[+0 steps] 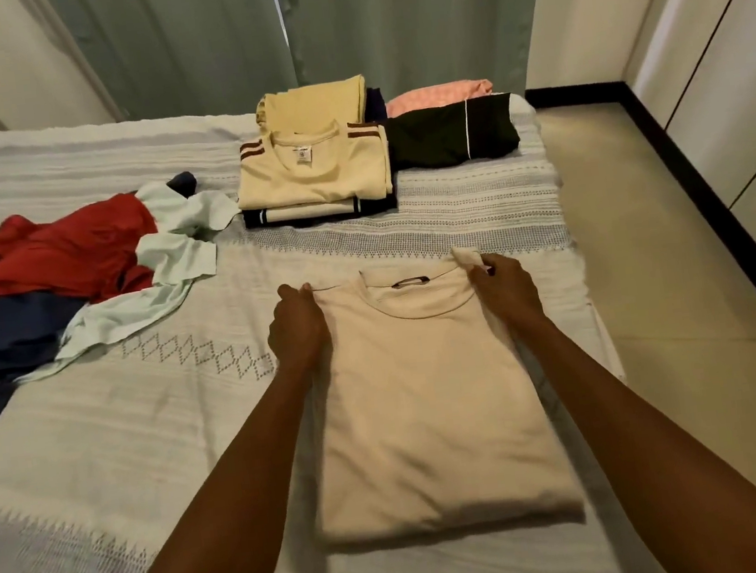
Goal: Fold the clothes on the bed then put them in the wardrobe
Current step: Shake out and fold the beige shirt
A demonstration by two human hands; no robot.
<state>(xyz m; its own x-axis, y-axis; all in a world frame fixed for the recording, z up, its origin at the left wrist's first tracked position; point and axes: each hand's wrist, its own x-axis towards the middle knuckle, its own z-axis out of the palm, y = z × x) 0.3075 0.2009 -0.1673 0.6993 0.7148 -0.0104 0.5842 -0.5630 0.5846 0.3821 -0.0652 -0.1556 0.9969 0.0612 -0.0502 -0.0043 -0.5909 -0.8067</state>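
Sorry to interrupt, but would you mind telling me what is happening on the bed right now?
A person is folding laundry on the bed. The left hand and right hand each pinch a shoulder of a cream T-shirt, which lies flat with its sides already folded in. Behind it sit folded stacks, beside a black garment. A loose heap of red, navy and mint clothes waits unfolded on the left.

head view, looking down, close over bed (102,463)

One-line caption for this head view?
Both hands, left and right, grip the cream T-shirt at its shoulders on the bed.
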